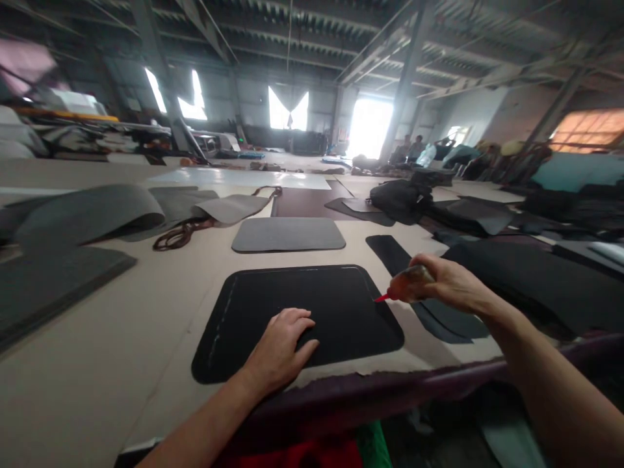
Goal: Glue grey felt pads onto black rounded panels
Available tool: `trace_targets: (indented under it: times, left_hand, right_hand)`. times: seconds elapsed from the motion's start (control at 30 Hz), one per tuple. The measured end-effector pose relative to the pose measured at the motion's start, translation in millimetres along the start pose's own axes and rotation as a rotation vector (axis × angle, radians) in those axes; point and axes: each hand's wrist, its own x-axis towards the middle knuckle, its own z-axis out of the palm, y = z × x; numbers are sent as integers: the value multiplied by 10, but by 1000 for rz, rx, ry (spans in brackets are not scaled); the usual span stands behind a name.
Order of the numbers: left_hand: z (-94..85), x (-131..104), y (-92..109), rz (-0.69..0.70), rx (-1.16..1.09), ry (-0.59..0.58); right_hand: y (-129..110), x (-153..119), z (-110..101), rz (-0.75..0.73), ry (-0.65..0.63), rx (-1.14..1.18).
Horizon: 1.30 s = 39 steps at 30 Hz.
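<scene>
A black panel (273, 292) with rounded corners lies flat on the table in front of me. Pale, broken lines run just inside its left and far edges. My left hand (285, 341) rests on the panel near its front edge, fingers stretched out and holding nothing. In my right hand (446, 279) is a squeeze bottle (412, 284) with amber-brown contents and a red nozzle. The bottle is tilted on its side, and its nozzle tip is at the panel's right edge; whether it touches I cannot tell.
A grey rounded panel (288, 234) lies just beyond. Dark strips (390, 253) lie to the right, beside piled black material (526, 279). Grey sheets (88, 214) and a brown cord (175, 237) are on the left. The table's front edge (361, 390) is close to me. People stand far off.
</scene>
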Motion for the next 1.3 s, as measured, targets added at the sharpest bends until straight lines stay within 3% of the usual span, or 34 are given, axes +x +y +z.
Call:
trace_targets:
  times: [0.3, 0.73, 0.93, 1.07, 1.23, 1.3]
  left_hand:
    - [63, 13, -59, 46, 54, -8]
    - [1, 0, 101, -14, 216, 12]
    - [-62, 28, 213, 35, 368, -79]
    - [-286, -51, 133, 60, 304, -151]
    - [-738, -496, -393, -205, 235, 146]
    - [-876, -738, -608, -334, 249, 213]
  right_hand:
    - [55, -731, -71, 195, -159, 471]
    - [-103, -946, -32, 256, -172, 689]
    - [-254, -872, 183, 93, -180, 643]
    - [-457, -689, 360, -117, -200, 575]
    - [-761, -447, 547, -397, -175, 424]
    - [-897, -364, 611, -470, -174, 415]
